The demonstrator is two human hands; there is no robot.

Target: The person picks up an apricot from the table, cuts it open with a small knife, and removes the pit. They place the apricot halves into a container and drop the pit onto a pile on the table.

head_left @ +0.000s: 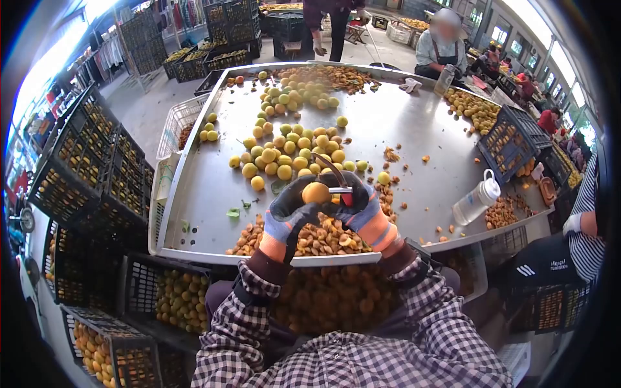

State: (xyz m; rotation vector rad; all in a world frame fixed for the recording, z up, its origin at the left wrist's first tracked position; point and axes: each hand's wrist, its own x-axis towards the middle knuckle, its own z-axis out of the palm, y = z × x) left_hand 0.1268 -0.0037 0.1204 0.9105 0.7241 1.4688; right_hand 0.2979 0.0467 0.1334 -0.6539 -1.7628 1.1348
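Note:
My left hand (288, 210), in a dark glove with a blue and orange cuff, is wrapped round a yellow-orange apricot (315, 193). Close against the fruit's right side, my right hand (362, 210), gloved alike, grips a small red-handled tool (347, 199) with a short metal bar. A thin curved brown strip (331, 168) arches above the bar; I cannot tell whether it belongs to the tool. Below both hands, a heap of brownish fruit pieces (336, 239) lies along the table's near edge. Whole yellow and green apricots (284, 155) are spread just beyond them.
The metal table (414, 129) has a raised rim. On its right stand a clear bottle (477, 200) and a tilted black crate (508, 143). Crates of fruit (178, 294) crowd the left side. A seated person (443, 48) is at the far edge; another person's gloved hand (574, 224) shows at right.

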